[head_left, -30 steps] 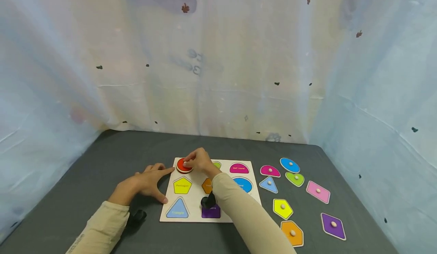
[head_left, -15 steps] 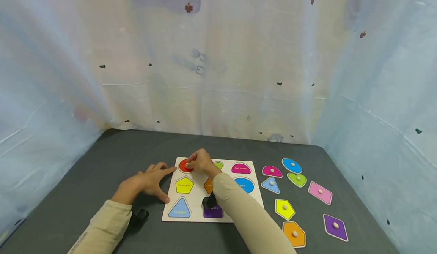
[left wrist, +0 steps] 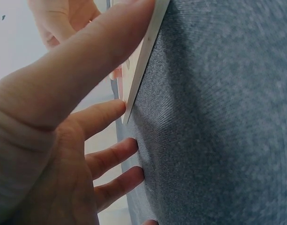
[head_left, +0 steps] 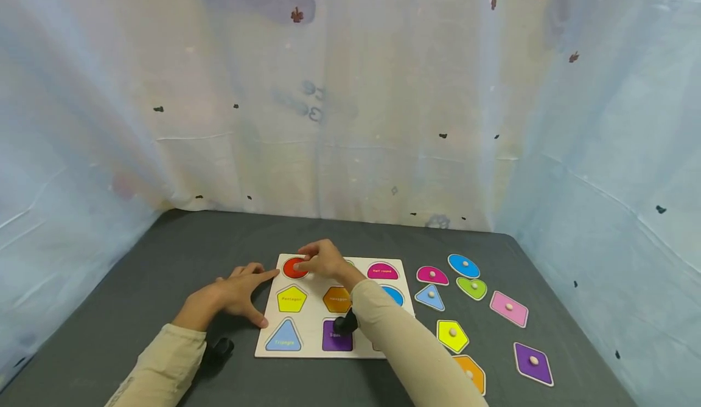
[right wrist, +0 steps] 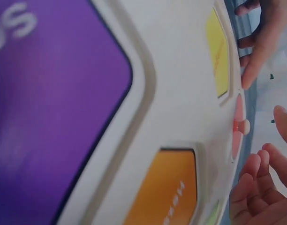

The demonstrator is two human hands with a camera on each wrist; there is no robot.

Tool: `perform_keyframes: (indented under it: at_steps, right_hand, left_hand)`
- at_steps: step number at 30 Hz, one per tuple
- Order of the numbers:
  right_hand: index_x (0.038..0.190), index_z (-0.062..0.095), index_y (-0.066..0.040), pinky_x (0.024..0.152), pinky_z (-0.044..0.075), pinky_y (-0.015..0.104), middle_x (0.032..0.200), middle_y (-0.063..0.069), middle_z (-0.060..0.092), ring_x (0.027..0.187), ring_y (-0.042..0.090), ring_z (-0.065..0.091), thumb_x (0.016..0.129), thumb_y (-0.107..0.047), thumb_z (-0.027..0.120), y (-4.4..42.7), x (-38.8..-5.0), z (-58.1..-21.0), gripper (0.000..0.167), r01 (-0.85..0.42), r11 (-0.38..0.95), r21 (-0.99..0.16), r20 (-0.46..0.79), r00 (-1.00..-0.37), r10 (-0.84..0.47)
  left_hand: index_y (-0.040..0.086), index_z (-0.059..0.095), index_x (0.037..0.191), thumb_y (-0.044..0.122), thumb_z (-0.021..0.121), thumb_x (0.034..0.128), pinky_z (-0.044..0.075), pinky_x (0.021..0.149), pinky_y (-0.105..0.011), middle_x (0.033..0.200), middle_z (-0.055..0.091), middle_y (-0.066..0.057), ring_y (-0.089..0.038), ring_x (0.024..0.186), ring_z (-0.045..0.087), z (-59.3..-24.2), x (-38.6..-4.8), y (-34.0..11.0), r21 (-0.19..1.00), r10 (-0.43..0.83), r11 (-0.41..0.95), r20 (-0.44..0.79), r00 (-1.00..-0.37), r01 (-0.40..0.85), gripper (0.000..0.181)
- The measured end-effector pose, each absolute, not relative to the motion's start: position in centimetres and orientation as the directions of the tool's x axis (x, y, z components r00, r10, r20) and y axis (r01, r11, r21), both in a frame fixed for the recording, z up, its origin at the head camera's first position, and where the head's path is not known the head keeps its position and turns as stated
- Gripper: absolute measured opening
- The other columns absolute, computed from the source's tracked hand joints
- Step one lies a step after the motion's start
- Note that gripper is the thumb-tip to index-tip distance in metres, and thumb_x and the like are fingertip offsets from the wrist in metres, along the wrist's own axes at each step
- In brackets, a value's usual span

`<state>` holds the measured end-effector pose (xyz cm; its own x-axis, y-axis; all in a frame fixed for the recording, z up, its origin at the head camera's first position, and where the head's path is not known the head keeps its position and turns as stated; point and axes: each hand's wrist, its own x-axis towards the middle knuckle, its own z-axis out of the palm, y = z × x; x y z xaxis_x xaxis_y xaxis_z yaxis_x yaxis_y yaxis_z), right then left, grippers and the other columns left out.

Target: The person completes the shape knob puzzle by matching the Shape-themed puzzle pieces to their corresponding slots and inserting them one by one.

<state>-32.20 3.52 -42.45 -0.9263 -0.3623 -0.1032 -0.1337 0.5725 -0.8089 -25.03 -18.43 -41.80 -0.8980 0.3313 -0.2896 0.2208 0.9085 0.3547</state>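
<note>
Far-left corner of the board: the red circle piece (head_left: 294, 268) is sitting in its recess on the wooden shape-puzzle board (head_left: 311, 335), looking level, though from this slant I am not certain it is fully down. My right grip (head_left: 325, 261) is hovering just beside it; in the right wrist view its thumb and fingers are standing apart, the knob (right wrist: 247, 127) showing free of them. My left grip (head_left: 238, 291) is bracing the board's left edge, spread wide, clasping nothing. Judging step: finishing the seating of the circle.

Right of the board, loose pieces are lying on the grey counter (head_left: 306, 386): magenta half round (head_left: 426, 275), blue oval (head_left: 457, 264), blue triangle (head_left: 428, 300), yellow pentagon (head_left: 448, 331), orange hexagon (head_left: 472, 370), others.

Next move, I am reckoning, is calling for reaching the right grip across and pinching one knob, the left steadying the board meanwhile.
</note>
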Motion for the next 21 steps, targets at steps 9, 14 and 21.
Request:
perform_keyframes:
  at_steps: [9, 14, 21]
  right_hand:
    - [0.130, 0.066, 0.000, 0.071, 0.047, 0.020, 0.106, 0.016, 0.064, 0.092, 0.024, 0.058, 0.090, -0.013, 0.077, 6.3, -30.6, -40.8, 0.044, -0.266, 0.510, -0.818, -0.018, -0.875, -0.485]
    - [0.130, 0.067, -0.004, 0.074, 0.053, 0.021, 0.109, 0.013, 0.065, 0.087, 0.021, 0.061, 0.091, -0.018, 0.077, 7.8, -30.1, -40.3, 0.043, -0.271, 0.523, -0.808, -0.026, -0.871, -0.491]
    - [0.130, 0.067, -0.001, 0.075, 0.056, 0.023, 0.110, 0.017, 0.066, 0.086, 0.020, 0.063, 0.091, -0.017, 0.076, 9.8, -29.1, -39.8, 0.043, -0.303, 0.519, -0.800, 0.001, -0.865, -0.503]
  left_hand:
    - [0.019, 0.038, 0.157, 0.049, 0.093, 0.0641, 0.025, 0.098, -0.085, 0.150, 0.038, -0.020, -0.045, 0.131, 0.038, -41.8, -24.8, -18.6, 0.348, 0.330, 0.911, -0.290, -0.898, 0.222, 0.112]
    - [0.019, 0.038, 0.157, 0.049, 0.093, 0.0646, 0.027, 0.096, -0.085, 0.150, 0.038, -0.020, -0.045, 0.131, 0.038, -41.8, -24.8, -18.8, 0.343, 0.329, 0.912, -0.285, -0.900, 0.225, 0.112]
    - [0.020, 0.038, 0.157, 0.049, 0.093, 0.0643, 0.028, 0.096, -0.084, 0.149, 0.039, -0.020, -0.044, 0.130, 0.039, -41.6, -24.8, -18.3, 0.338, 0.338, 0.911, -0.283, -0.898, 0.236, 0.112]
